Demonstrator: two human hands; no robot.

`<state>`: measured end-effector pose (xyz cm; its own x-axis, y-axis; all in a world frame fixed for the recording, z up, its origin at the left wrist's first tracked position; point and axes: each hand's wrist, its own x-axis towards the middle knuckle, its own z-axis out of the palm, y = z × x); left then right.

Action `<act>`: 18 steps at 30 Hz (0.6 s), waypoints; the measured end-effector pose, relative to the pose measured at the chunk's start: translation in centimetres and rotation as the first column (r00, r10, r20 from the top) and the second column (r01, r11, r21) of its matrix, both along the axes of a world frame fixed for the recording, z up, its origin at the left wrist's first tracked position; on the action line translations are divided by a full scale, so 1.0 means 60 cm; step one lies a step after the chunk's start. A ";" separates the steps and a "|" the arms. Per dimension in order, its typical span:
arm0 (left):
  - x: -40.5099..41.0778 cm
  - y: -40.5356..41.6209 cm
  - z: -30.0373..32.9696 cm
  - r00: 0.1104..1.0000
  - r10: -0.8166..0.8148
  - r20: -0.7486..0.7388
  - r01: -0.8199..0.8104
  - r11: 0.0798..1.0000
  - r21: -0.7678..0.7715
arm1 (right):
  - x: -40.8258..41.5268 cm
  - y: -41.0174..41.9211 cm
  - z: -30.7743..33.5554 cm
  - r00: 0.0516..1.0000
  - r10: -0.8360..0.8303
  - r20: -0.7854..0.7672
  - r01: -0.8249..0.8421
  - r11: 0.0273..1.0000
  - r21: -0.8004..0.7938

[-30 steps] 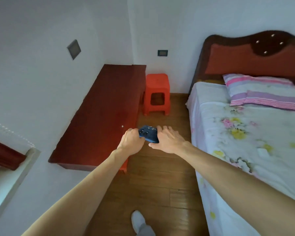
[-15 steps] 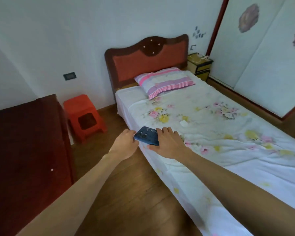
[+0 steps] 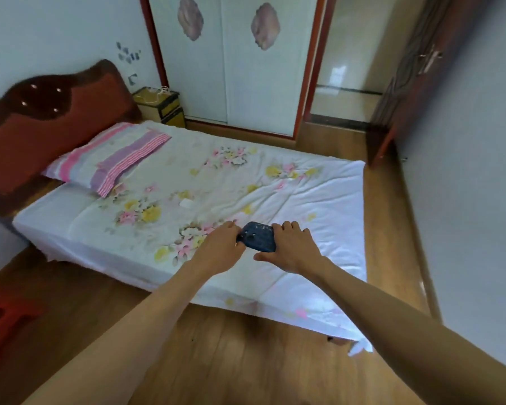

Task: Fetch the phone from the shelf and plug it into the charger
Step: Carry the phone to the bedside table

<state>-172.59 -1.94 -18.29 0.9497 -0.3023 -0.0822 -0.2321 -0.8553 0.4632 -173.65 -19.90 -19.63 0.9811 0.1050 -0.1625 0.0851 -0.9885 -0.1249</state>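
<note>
A dark blue phone [image 3: 257,236] is held back side up between both hands, in front of me over the bed. My left hand [image 3: 221,248] grips its left end and my right hand [image 3: 291,248] grips its right end. A white cable [image 3: 158,92], possibly the charger, lies on the yellow bedside cabinet [image 3: 161,108] at the far side of the bed, under a wall socket [image 3: 132,78]. A small white object [image 3: 186,203] rests on the sheet near the bed's middle.
The bed [image 3: 319,182] with a floral sheet and striped pillow [image 3: 111,159] fills the middle. A red headboard [image 3: 27,118] is at left, white wardrobe doors [image 3: 246,68] behind, an open wooden door [image 3: 406,92] at right. A red stool [image 3: 0,317] sits at the lower left on the wood floor.
My view has swung right, from the red shelf and stool across to the bed, wardrobe and door. Both hands keep the phone in the same grip.
</note>
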 end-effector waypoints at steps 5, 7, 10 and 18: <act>-0.032 -0.161 0.005 0.977 -0.212 0.028 0.213 0.977 -0.014 | -0.084 -0.153 0.006 0.979 -0.205 -0.001 0.205 0.978 0.043; -0.054 -0.231 0.004 0.961 -0.276 0.033 0.277 0.961 -0.023 | -0.127 -0.221 0.004 0.961 -0.276 -0.007 0.276 0.959 0.069; -0.098 -0.340 -0.001 0.930 -0.363 0.047 0.365 0.930 -0.036 | -0.200 -0.323 -0.003 0.933 -0.359 -0.019 0.359 0.929 0.093; -0.242 -0.616 -0.014 0.860 -0.501 0.094 0.509 0.851 -0.131 | -0.393 -0.583 -0.014 0.858 -0.513 -0.001 0.513 0.858 0.035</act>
<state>-187.08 -38.93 -19.15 0.6644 -0.7459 0.0474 -0.6419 -0.5369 0.5474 -197.23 -54.89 -20.46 0.8987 -0.4082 -0.1601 -0.4317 -0.8878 -0.1595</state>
